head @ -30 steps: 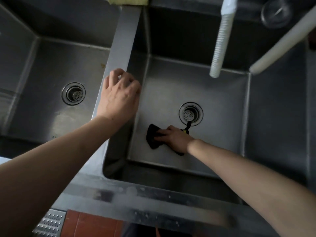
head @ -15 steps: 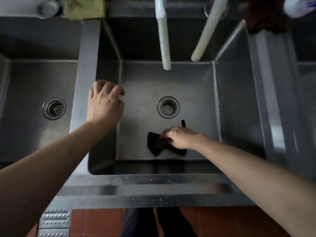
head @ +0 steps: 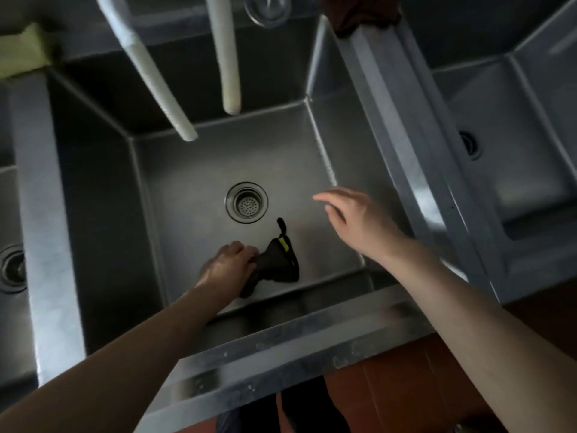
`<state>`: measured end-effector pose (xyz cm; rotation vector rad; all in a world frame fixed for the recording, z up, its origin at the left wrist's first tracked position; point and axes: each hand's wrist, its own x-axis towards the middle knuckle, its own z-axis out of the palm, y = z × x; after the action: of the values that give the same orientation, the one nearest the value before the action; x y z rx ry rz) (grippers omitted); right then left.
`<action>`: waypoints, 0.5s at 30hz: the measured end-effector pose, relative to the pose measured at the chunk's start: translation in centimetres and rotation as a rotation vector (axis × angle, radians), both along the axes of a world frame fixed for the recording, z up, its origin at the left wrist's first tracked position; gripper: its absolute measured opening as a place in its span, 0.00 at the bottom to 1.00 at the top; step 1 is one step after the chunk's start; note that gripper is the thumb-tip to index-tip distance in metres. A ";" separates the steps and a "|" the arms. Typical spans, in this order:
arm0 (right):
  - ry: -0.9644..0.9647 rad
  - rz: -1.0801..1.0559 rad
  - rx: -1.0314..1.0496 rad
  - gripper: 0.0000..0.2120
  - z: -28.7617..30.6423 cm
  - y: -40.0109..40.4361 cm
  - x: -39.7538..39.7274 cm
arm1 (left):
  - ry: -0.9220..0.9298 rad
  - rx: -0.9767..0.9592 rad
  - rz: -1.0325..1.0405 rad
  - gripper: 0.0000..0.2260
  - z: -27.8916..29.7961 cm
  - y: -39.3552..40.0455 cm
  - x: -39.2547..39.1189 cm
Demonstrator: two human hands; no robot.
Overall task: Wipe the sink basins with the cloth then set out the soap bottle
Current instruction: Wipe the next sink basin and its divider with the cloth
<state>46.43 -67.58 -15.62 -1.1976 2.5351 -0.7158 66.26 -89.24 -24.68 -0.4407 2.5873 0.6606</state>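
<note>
A black cloth (head: pixel 279 264) with a small yellow tag lies on the floor of the middle steel basin (head: pixel 199 170), just in front of its round drain (head: pixel 247 202). My left hand (head: pixel 229 267) reaches down into the basin and grips the cloth's left end with curled fingers. My right hand (head: pixel 356 218) hovers above the basin's right side, fingers spread and relaxed, holding nothing. No soap bottle is in view.
Two white hoses (head: pixel 150 73) (head: pixel 226 54) hang over the back of the middle basin. A left basin (head: pixel 12 267) and a right basin (head: pixel 499 151) flank it. A yellow-green cloth (head: pixel 22 53) lies at the back left, a dark cloth (head: pixel 362 10) at the back right.
The cloth passed from my right hand to my left. My left hand came off the divider and down into the basin; my right hand lifted off the cloth. The view swung right.
</note>
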 end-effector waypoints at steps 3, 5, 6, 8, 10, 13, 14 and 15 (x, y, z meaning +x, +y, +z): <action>0.133 -0.058 -0.050 0.15 0.7 1.8 -1.6 | -0.142 -0.039 -0.147 0.20 -2.2 1.1 0.1; 0.192 -0.037 -0.082 0.15 1.0 2.3 -2.3 | -0.180 -0.048 -0.167 0.23 -3.2 1.3 -0.2; 0.212 -0.004 -0.080 0.15 1.3 2.4 -2.5 | -0.182 -0.045 -0.149 0.23 -3.5 1.4 -0.4; 0.268 0.055 -0.084 0.15 1.8 2.4 -2.9 | -0.179 -0.043 -0.115 0.24 -4.2 1.6 -0.8; 0.331 0.066 -0.116 0.15 2.3 2.3 -3.8 | -0.169 -0.072 -0.130 0.25 -4.7 1.9 -1.1; 0.437 0.051 -0.122 0.15 2.9 2.2 -5.5 | -0.165 -0.106 -0.198 0.25 -5.3 2.2 -1.6; 0.462 0.042 -0.132 0.15 3.0 2.2 -6.1 | -0.177 -0.108 -0.215 0.25 -5.4 2.2 -1.9; 0.479 0.034 -0.140 0.14 3.0 2.2 -6.6 | -0.185 -0.110 -0.234 0.25 -5.5 2.2 -2.3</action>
<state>39.85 -65.42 -12.62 -1.6218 2.8692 -0.6726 63.98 -87.07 -30.18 -0.2155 2.4554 0.3796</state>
